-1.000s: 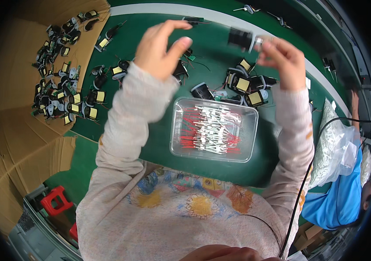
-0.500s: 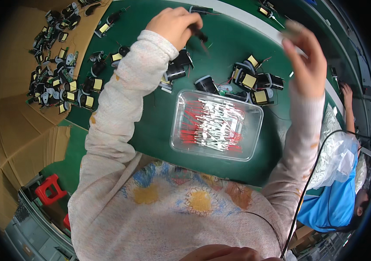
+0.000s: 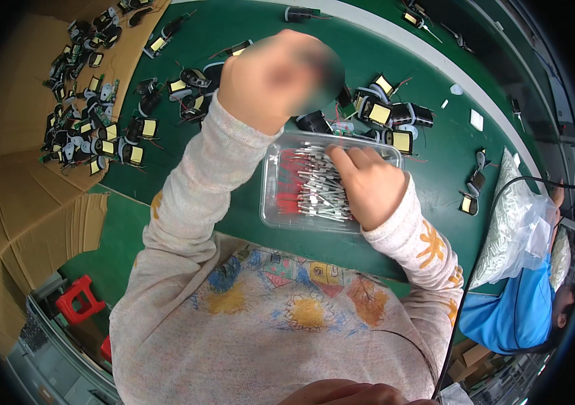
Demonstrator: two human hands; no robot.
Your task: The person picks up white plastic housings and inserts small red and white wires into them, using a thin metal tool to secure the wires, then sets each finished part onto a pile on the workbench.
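Observation:
My left hand (image 3: 264, 81) is raised above the green table, its fingers closed around a dark part (image 3: 330, 75); that part and the fingertips are blurred. My right hand (image 3: 374, 185) reaches into a clear plastic box (image 3: 265, 196). Its fingers are curled down at the box's right side, touching the heap of thin white sticks with red wire ends (image 3: 321, 185). Whatever lies between those fingertips is hidden. Just beyond the box is a cluster of black cylindrical assemblies (image 3: 376, 111) with yellow pads and thin wires.
More such assemblies (image 3: 142, 128) lie at left, with a large pile (image 3: 88, 131) on brown cardboard (image 3: 24, 196). A plastic bag of white pieces (image 3: 503, 229) rests at right, near a person in blue (image 3: 516, 307). A red stool (image 3: 79, 300) stands lower left. A black cable (image 3: 471, 283) hangs at right.
My right hand has come from the far right down and left into the box. My left hand has moved slightly right and nearer. The box has shifted slightly away from me.

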